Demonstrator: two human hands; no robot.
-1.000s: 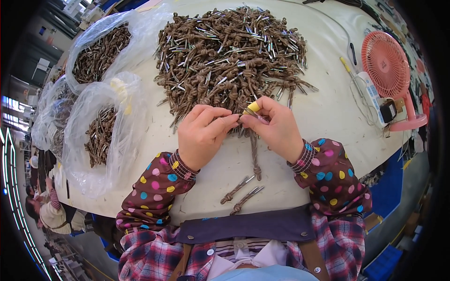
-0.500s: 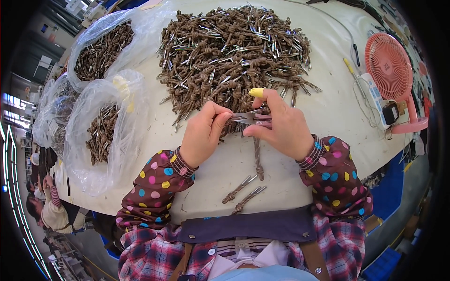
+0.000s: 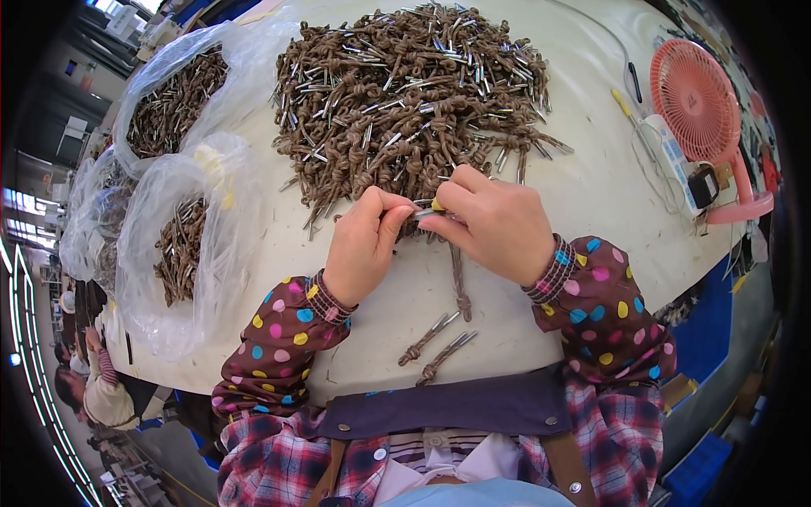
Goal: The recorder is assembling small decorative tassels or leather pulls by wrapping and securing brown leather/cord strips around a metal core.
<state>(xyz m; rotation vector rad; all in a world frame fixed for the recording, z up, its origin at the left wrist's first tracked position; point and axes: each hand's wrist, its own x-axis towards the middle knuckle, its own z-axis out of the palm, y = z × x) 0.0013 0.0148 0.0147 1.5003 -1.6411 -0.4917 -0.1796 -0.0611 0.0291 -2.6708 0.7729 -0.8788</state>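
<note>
My left hand (image 3: 363,245) is closed in a pinch between thumb and forefinger; what its fingertips hold is too small to make out. Touching close by, my right hand (image 3: 498,224) is curled around small metal snips (image 3: 424,213), of which only the blade part shows; the handles are hidden in the palm. A yellow wrap covers one right fingertip. A brown knotted cord (image 3: 459,283) hangs below the right hand onto the table. Two more short knotted cords with metal tips (image 3: 439,363) lie nearer me. Right behind my hands rises a big pile of such cords (image 3: 405,110).
Clear plastic bags (image 3: 139,317) holding brown cords stand on the left of the pale table (image 3: 591,169). To the right are a pink fan (image 3: 697,101), a white power strip (image 3: 672,165), a yellow-handled tool (image 3: 623,103) and loose cables. Another person (image 3: 106,393) sits far left.
My right fingers have curled inward over the snips, hiding the handles, and the yellow-wrapped finger has come down. The hands are closer together. The whole view has shifted slightly.
</note>
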